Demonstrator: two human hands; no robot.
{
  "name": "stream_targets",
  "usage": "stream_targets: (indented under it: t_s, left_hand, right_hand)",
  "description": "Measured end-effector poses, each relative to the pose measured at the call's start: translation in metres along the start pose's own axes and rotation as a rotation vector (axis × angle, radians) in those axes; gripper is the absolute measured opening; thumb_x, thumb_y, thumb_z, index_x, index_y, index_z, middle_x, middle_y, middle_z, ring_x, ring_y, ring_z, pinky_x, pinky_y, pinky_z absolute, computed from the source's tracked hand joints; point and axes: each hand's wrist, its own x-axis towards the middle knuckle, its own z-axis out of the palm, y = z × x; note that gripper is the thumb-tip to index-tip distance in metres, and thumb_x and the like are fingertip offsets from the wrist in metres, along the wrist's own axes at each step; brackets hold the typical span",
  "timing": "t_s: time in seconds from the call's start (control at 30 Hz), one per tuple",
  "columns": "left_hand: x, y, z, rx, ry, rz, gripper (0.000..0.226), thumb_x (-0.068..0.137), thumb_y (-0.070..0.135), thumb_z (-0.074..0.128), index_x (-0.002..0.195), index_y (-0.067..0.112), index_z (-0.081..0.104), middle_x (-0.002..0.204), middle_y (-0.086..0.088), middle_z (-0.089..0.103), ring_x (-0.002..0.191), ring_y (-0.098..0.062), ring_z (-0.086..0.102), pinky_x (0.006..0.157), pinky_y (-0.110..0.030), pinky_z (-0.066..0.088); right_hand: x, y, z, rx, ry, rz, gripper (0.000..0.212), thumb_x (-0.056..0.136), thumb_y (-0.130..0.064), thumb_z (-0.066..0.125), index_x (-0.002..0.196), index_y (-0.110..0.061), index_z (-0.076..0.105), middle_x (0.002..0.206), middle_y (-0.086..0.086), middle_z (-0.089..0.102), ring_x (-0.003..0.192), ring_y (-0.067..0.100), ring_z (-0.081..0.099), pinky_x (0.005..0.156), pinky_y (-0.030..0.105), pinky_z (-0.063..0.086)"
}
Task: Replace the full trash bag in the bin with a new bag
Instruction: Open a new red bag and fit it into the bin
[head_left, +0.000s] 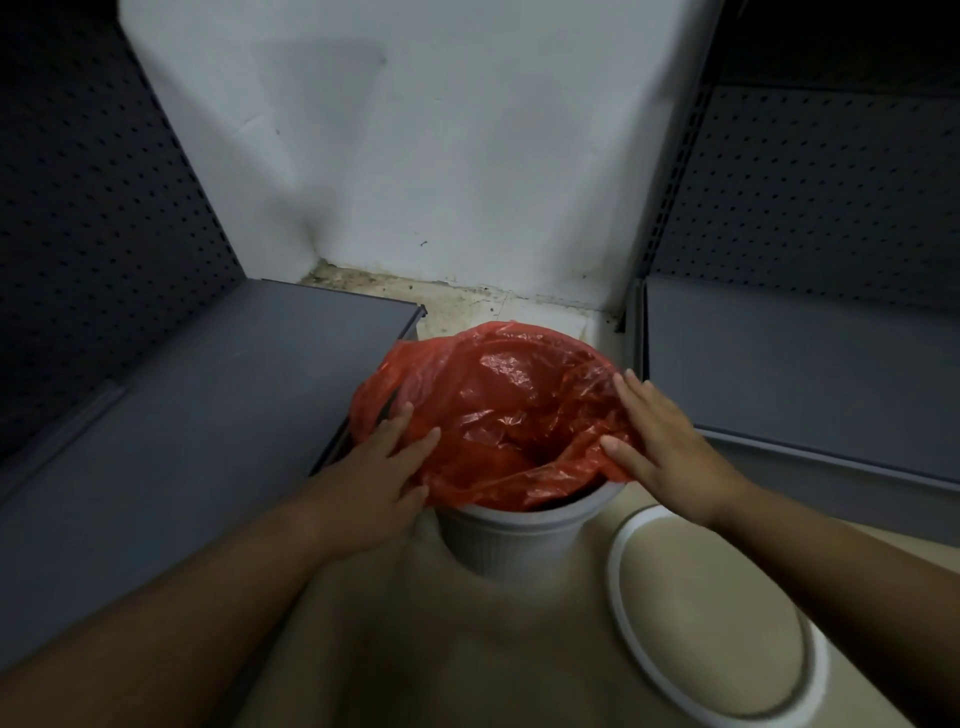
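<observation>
A white ribbed bin (511, 535) is standing on the floor (519, 649) in the corner where a white wall (415, 156) meets two grey shelf units, close against the edge of the left shelf (208, 395). A red plastic bag (498, 410) is sitting in the bin's mouth, its opening spread wide and its interior looking hollow, though the bottom is too dark to be sure nothing lies inside. The left hand (384, 467) is resting flat, fingers spread, on the bag's near left edge, pressing the film over the rim rather than gripping it. The right hand (654, 431) is lying open on the right edge, its thumb seeming to pinch a fold of the plastic against the rim. A round white lid (711, 613) is lying on the floor to the right of the bin, apart from it.

By the look of it, the full bag is already gone and this is the new liner going in. What is left is tucking the loose left flap around the rim and putting the lid back.
</observation>
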Motion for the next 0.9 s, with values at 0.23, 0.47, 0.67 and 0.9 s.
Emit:
stream_targets:
  t_s: [0.23,0.47,0.67,0.9]
  left_hand:
    - [-0.006,-0.001,0.007,-0.02,-0.101,0.025,0.085,0.095,0.028,0.046,0.14,0.036,-0.025,0.145,0.001,-0.046,0.144,-0.024,0.017,0.106,-0.026,0.035]
    - [-0.008,0.019,-0.015,-0.009,0.44,0.004,0.057,0.086,0.049,0.024,0.122,0.025,0.062,0.142,-0.001,0.049,0.127,-0.022,0.046,0.102,-0.041,0.041]
    - [0.021,0.039,0.005,-0.076,0.27,-0.026,0.041,0.097,0.044,0.033,0.13,0.03,0.054,0.154,0.003,0.03,0.145,-0.02,0.017,0.12,-0.044,0.007]
    - [0.004,0.04,0.031,0.077,0.16,0.047,0.111,0.05,0.08,-0.031,0.147,0.034,-0.003,0.15,0.011,-0.024,0.134,-0.01,-0.032,0.108,-0.036,-0.022]
  right_hand:
    - [-0.023,0.027,-0.001,-0.202,-0.057,-0.117,0.087,0.066,-0.087,-0.005,0.141,-0.043,-0.002,0.155,-0.01,-0.004,0.144,0.008,-0.002,0.117,0.03,-0.004]
    - [-0.009,-0.009,-0.018,-0.116,0.194,-0.212,0.067,0.086,-0.064,0.025,0.136,-0.025,0.046,0.146,-0.001,0.043,0.138,0.016,0.034,0.116,0.032,0.008]
    - [0.002,-0.036,0.012,-0.113,-0.006,0.034,0.06,0.096,-0.049,0.031,0.148,-0.024,0.019,0.159,-0.003,0.012,0.147,0.015,0.002,0.118,0.038,-0.002]
    - [-0.028,-0.019,0.034,-0.235,0.08,-0.14,0.076,0.075,-0.078,-0.006,0.142,-0.041,-0.006,0.154,-0.008,-0.006,0.143,0.011,-0.012,0.117,0.037,-0.006]
